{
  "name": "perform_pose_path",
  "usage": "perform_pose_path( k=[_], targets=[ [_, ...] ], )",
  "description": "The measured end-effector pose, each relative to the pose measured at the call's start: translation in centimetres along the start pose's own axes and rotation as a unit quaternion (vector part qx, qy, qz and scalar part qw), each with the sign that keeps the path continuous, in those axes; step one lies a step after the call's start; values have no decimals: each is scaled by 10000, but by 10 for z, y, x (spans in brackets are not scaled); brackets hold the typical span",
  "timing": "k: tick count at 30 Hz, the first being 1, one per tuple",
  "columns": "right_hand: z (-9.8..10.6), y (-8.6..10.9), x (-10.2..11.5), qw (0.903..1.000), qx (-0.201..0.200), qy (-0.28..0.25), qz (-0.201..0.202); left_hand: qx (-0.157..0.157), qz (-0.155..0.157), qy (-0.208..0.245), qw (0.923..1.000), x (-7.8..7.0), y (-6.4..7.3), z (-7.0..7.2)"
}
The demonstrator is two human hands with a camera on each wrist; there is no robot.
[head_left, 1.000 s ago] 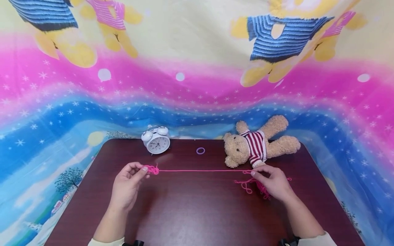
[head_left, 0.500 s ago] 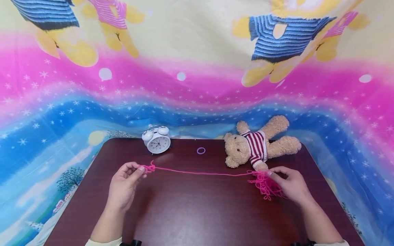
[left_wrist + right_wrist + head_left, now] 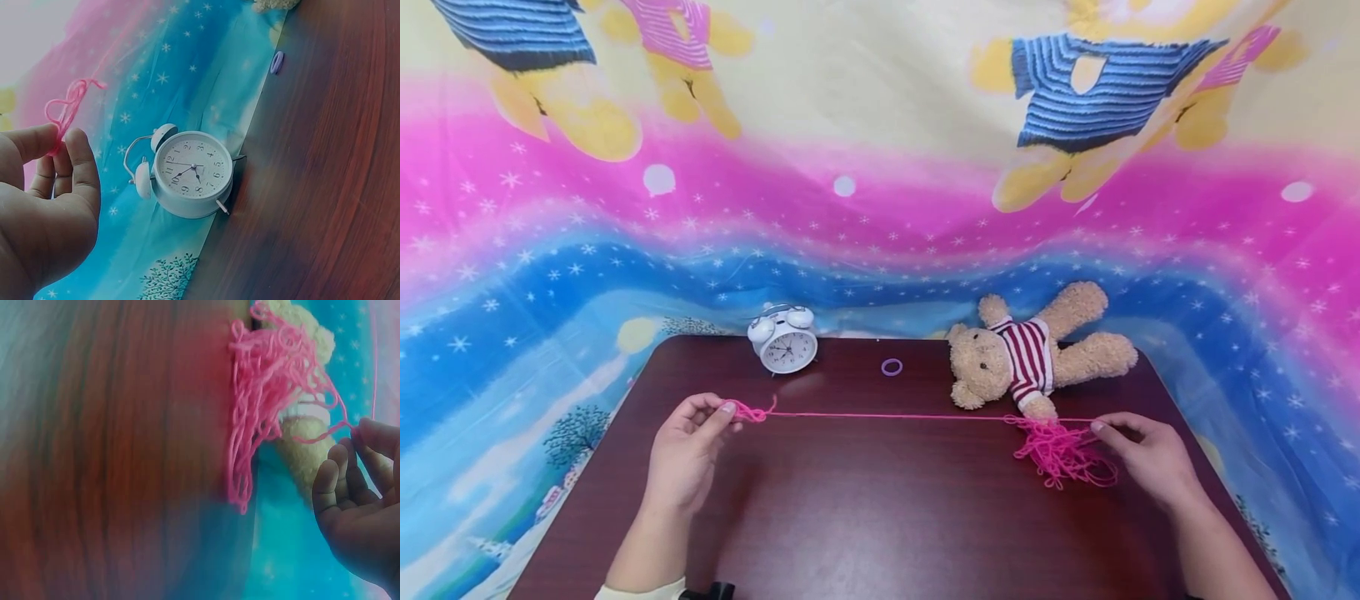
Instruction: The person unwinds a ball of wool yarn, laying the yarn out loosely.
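A pink yarn strand [image 3: 887,416] runs straight across the head view between my two hands. At its left end, my left hand [image 3: 685,454] pinches a small looped bunch of pink yarn [image 3: 72,106] between thumb and index finger. My right hand [image 3: 1153,458] pinches the strand at the right, thumb against index finger. Just left of that hand lies a loose tangle of pink yarn [image 3: 275,381], with loops spread over the table beside the teddy bear's paw. In the right wrist view, the yarn comes out of the tangle up to my right fingertips.
On the dark wooden table [image 3: 865,508], a white alarm clock [image 3: 787,350] stands at the back left. A purple ring [image 3: 892,367] lies at the back middle. A teddy bear [image 3: 1030,358] in a striped shirt lies at the back right. A printed curtain [image 3: 865,233] hangs behind.
My right hand has moved right, off the tangle, and more of it shows. The strand sagged half a second ago and is now taut. My left hand has shifted slightly left.
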State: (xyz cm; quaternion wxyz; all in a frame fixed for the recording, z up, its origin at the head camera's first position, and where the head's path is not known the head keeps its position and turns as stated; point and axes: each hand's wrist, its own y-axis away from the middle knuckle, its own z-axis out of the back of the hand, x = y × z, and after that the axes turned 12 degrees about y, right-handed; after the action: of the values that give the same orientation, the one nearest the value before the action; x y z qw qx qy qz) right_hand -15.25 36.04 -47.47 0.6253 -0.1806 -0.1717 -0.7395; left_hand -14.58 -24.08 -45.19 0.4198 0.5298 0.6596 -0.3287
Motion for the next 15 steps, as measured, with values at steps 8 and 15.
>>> perform_pose_path(
  k=[8, 15],
  targets=[
    [1, 0, -19, 9998, -28, 104, -181, -80, -42, 248, 9997, -1, -2, 6],
    [2, 0, -25, 9995, 66, 41, -304, -101, -56, 342, 9993, -3, -3, 8]
  ],
)
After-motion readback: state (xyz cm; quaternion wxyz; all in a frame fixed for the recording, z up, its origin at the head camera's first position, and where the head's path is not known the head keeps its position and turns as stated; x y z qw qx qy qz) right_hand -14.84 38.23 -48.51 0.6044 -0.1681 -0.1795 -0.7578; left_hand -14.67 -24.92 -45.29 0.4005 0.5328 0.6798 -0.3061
